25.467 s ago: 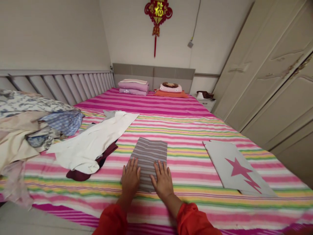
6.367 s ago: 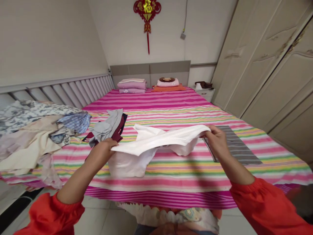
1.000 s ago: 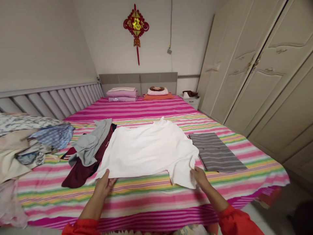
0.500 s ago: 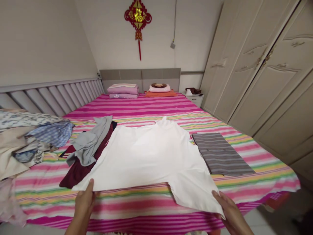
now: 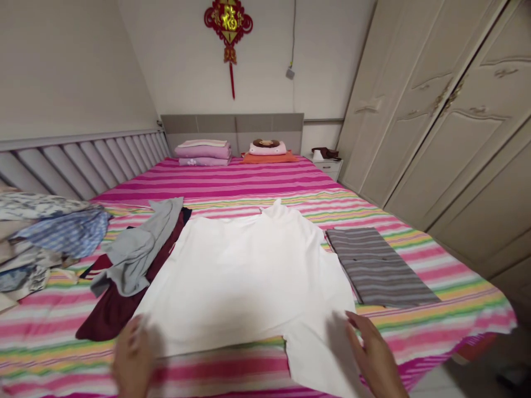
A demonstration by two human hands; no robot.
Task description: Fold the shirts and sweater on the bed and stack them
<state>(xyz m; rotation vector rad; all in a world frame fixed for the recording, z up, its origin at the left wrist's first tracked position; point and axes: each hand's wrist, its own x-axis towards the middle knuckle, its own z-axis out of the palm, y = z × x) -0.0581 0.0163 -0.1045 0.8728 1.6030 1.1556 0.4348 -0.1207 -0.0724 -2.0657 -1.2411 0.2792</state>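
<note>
A white T-shirt (image 5: 236, 271) lies spread sideways on the bed, one sleeve stretched toward me and its collar side at the right. My left hand (image 5: 135, 356) is by the shirt's near left corner; motion smears its fingers, so their grip is unclear. At the near sleeve's right edge, my right hand (image 5: 373, 351) hovers with thumb and fingers apart, holding nothing. Left of the shirt, a grey garment (image 5: 136, 249) lies crumpled over a dark maroon one (image 5: 103, 315). A folded grey striped garment (image 5: 379, 268) lies flat on the right.
Several loose clothes (image 5: 53, 226) are heaped at the left. Folded purple bedding (image 5: 203, 152) and an orange and pink stack (image 5: 269, 155) rest by the headboard (image 5: 269, 127). A wardrobe (image 5: 452, 138) stands along the right; a small nightstand (image 5: 329, 166) is behind the bed corner.
My right hand has let go of the sleeve and moved slightly up and left. My left hand has shifted down and left. The view has tilted slightly, and the shirt lies flatter.
</note>
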